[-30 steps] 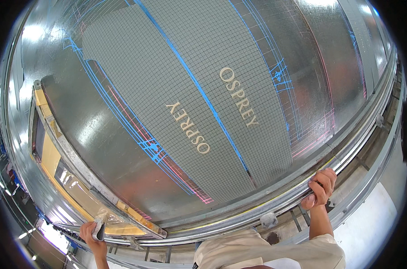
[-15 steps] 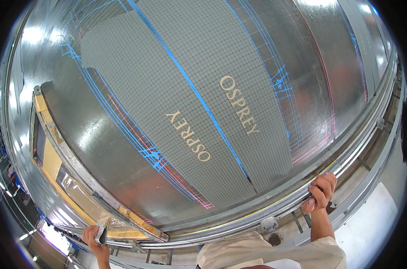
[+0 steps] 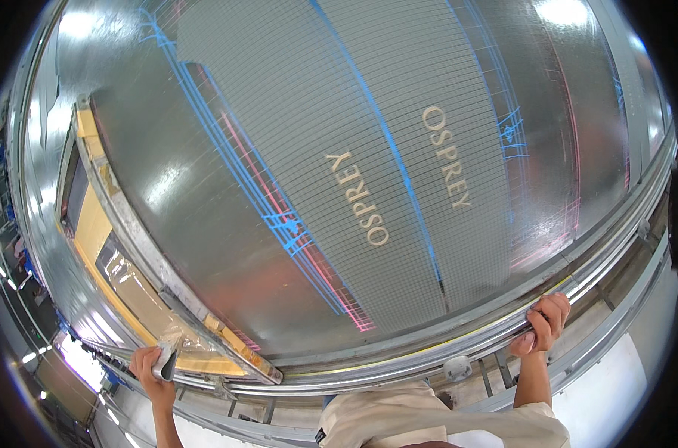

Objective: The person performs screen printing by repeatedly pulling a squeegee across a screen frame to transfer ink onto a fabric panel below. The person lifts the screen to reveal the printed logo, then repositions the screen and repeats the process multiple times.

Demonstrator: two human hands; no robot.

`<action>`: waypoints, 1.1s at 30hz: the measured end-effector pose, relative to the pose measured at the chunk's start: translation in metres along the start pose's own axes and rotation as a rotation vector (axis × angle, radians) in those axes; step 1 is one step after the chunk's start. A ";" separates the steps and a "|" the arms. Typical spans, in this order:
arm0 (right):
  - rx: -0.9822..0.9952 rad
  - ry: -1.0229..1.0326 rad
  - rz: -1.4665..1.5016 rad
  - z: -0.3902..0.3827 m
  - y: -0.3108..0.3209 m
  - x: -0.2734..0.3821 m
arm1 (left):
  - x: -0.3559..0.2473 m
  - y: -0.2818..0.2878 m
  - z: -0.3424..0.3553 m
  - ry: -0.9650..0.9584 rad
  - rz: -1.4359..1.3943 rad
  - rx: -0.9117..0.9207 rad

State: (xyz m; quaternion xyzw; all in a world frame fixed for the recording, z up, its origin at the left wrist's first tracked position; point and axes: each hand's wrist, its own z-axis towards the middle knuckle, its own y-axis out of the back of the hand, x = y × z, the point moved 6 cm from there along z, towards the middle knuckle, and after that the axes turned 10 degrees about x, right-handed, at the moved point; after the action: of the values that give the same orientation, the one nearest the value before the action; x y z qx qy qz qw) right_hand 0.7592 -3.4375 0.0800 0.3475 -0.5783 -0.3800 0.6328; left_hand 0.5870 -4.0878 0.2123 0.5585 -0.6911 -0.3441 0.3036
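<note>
At the lower left, my left hand (image 3: pixel 149 374) is closed round a silvery, hollow-ended metal tool (image 3: pixel 166 361), perhaps a squeegee handle. It is at the near corner of a screen-printing frame (image 3: pixel 141 261), which has metal sides and yellow-brown tape. Over at the right, my right hand (image 3: pixel 546 322) has its fingers curled in beside the table's metal rail (image 3: pixel 421 355); what is inside them, if anything, is hidden. Between and beyond my hands lies a grey gridded fabric panel (image 3: pixel 369 134) with two pieces of cream lettering and a blue line along it.
The long glossy dark table (image 3: pixel 182 224) carries blue and pink guide lines (image 3: pixel 290 228) along the panel's sides. A rounded metal fitting (image 3: pixel 457 368) juts from the rail near my body. Below the rail run lower bars (image 3: pixel 578 366). Bright lights show at the far left.
The view has shifted, so the panel and table appear further right and the frame sits slightly differently. Both hands keep about the same places at the near edge, fingers still closed.
</note>
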 end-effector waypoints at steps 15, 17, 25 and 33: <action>0.038 -0.088 0.131 0.028 0.015 0.028 | 0.003 -0.019 -0.033 -0.097 -0.041 -0.151; 0.104 -0.260 0.380 0.039 0.005 0.031 | 0.012 -0.011 -0.031 -0.115 0.001 -0.215; 0.338 1.116 0.657 0.134 0.128 0.506 | 0.029 0.020 0.001 -0.560 0.174 -0.344; 0.036 0.924 0.495 0.150 0.167 0.544 | -0.019 0.016 0.079 -1.032 0.162 -0.255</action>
State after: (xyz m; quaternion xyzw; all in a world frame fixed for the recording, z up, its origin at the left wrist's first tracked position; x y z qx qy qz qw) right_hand 0.6457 -3.8393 0.4952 0.3427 -0.3100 -0.0161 0.8867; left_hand 0.5183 -4.0559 0.1792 0.2204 -0.7442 -0.6304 0.0156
